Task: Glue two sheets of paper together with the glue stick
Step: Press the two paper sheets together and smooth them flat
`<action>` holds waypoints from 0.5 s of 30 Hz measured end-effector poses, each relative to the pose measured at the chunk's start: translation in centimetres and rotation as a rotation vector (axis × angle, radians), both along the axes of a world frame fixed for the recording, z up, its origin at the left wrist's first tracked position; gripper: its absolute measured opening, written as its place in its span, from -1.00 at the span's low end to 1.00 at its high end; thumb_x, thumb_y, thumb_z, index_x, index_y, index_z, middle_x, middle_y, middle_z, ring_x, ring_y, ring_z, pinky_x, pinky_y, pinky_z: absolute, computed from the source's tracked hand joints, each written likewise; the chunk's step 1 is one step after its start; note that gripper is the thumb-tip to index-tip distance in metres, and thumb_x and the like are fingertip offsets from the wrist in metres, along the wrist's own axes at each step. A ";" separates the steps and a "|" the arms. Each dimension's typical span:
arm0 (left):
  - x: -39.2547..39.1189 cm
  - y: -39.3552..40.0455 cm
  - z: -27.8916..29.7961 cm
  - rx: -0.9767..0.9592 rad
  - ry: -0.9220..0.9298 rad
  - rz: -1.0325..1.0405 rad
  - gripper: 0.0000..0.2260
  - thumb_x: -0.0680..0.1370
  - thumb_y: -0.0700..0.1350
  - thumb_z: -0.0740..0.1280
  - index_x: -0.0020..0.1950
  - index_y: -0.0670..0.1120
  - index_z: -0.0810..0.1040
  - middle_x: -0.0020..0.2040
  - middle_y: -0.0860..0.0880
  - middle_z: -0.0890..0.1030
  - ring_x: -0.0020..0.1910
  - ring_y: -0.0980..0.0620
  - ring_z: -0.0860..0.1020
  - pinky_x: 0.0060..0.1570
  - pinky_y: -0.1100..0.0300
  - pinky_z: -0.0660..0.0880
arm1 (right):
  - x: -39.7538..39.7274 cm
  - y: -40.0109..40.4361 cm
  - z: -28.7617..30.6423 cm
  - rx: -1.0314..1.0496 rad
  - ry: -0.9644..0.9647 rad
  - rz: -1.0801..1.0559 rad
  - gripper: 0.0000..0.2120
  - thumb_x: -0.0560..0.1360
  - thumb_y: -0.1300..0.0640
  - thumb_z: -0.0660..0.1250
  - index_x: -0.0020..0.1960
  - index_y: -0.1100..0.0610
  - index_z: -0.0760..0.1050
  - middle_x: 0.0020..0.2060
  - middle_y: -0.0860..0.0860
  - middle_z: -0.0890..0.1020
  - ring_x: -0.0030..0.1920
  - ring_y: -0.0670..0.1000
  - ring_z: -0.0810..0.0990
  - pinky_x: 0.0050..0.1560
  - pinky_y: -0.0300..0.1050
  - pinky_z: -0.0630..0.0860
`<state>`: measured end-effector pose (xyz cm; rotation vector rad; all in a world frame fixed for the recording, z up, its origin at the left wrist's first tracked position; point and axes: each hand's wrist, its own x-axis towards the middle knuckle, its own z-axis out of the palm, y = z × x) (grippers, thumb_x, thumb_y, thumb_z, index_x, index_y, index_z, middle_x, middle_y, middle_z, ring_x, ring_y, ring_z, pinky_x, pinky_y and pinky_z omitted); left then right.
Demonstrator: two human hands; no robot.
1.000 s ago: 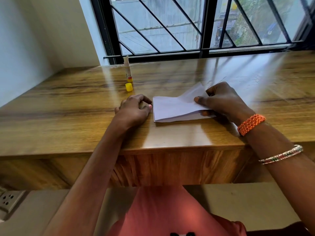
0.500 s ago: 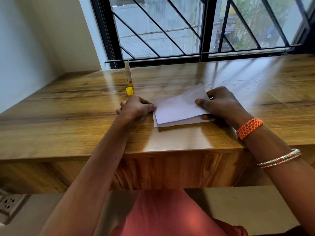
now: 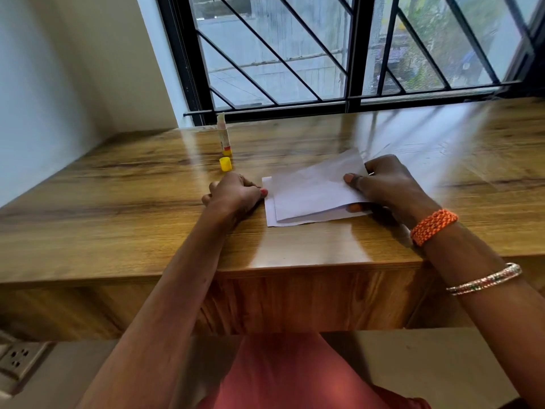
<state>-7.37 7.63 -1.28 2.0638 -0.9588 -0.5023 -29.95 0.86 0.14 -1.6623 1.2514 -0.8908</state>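
Two white paper sheets lie on the wooden table. The top sheet is skewed over the bottom sheet, its right side raised. My right hand pinches the top sheet's right edge, thumb on top and fingers beneath. My left hand rests curled at the sheets' left edge, its fingertips touching the paper. The uncapped glue stick stands upright at the back left, with its yellow cap on the table just in front of it.
A barred window runs along the table's far edge. A white wall closes the left side. A power socket sits low at the left, below the table's front edge.
My right hand has lowered and turned the top sheet over the bottom one. My left hand has closed in against the sheets' left edge. The camera has tilted slightly.
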 end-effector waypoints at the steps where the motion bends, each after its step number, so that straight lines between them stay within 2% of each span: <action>1: 0.0 0.0 0.0 -0.010 0.012 -0.007 -0.77 0.40 0.02 0.42 -0.02 -0.07 0.63 0.29 -0.12 0.46 0.26 -0.19 0.42 0.21 -0.14 0.45 | 0.0 -0.1 0.0 0.008 -0.007 0.005 -0.84 0.49 0.11 0.40 -0.10 0.21 0.53 -0.14 0.17 0.63 -0.35 0.11 0.70 -0.20 0.10 0.67; 4: 0.3 0.1 -0.1 -0.045 0.077 -0.042 -0.83 0.42 -0.04 0.42 -0.05 -0.09 0.63 0.32 -0.12 0.44 0.26 -0.18 0.44 0.22 -0.13 0.45 | 0.1 -0.3 -0.1 -0.005 -0.004 0.013 -0.83 0.47 0.10 0.41 -0.17 0.21 0.55 -0.15 0.17 0.64 -0.24 0.17 0.70 -0.12 0.14 0.65; 7: 0.4 0.3 0.1 -0.066 0.094 -0.047 -0.97 0.44 -0.07 0.40 -0.15 0.00 0.62 0.32 -0.12 0.45 0.28 -0.17 0.42 0.26 -0.12 0.42 | 0.3 -0.2 -0.2 0.020 -0.039 0.027 -0.84 0.47 0.11 0.41 -0.19 0.20 0.55 -0.14 0.17 0.65 -0.30 0.14 0.70 -0.17 0.16 0.66; 10: 0.4 0.4 0.0 -0.076 0.079 -0.045 -0.88 0.45 -0.06 0.38 -0.29 0.06 0.57 0.28 -0.11 0.50 0.29 -0.18 0.41 0.27 -0.13 0.40 | 0.3 -0.1 -0.1 0.030 -0.054 0.035 -0.83 0.48 0.12 0.41 -0.17 0.22 0.56 -0.12 0.17 0.65 -0.29 0.13 0.70 -0.22 0.12 0.67; 12: 0.3 0.4 0.0 -0.082 0.102 -0.052 -0.88 0.45 -0.07 0.38 -0.30 0.05 0.57 0.22 -0.12 0.53 0.28 -0.19 0.43 0.28 -0.14 0.40 | 0.3 0.0 0.0 0.036 -0.075 0.040 -0.84 0.48 0.12 0.41 -0.16 0.21 0.56 -0.10 0.16 0.64 -0.28 0.10 0.69 -0.30 -0.01 0.67; 15: 0.4 0.3 0.0 -0.068 0.109 -0.052 -0.90 0.45 -0.05 0.38 -0.28 0.05 0.58 0.20 -0.13 0.54 0.27 -0.19 0.45 0.26 -0.13 0.42 | 0.4 0.2 0.0 0.029 -0.053 0.050 -0.85 0.49 0.10 0.40 -0.16 0.18 0.55 -0.11 0.14 0.64 -0.25 0.09 0.69 -0.26 0.00 0.67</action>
